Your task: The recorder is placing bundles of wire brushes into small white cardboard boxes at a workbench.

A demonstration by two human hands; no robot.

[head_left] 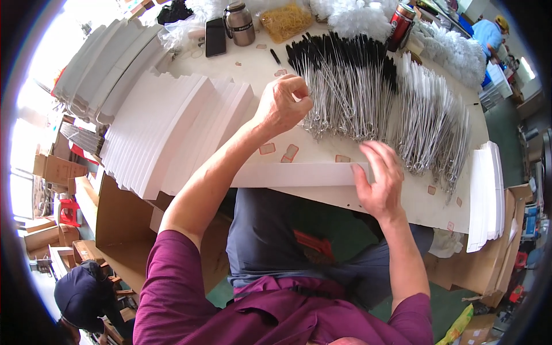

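A long, narrow white box point(296, 175) lies along the near edge of the table. At its right end is my right hand point(382, 181), thumb against the box and fingers curving past its far side. My left hand point(284, 104) is raised above the table with its fingertips pinched together. Whatever it may hold is too small to make out. Just right of it lies a dense pile of thin wire-handled brushes with black bristles point(345, 75), their looped ends toward me. Beside these lies a second pile of wire brushes with white bristles point(431, 115).
Stacked white boxes point(155, 132) fill the left of the table; more white strips point(486, 195) stand at the right edge. A phone point(215, 38), a steel flask point(239, 24), a bag of rubber bands point(286, 22) and a can point(401, 26) are at the back. Two other people are farther off.
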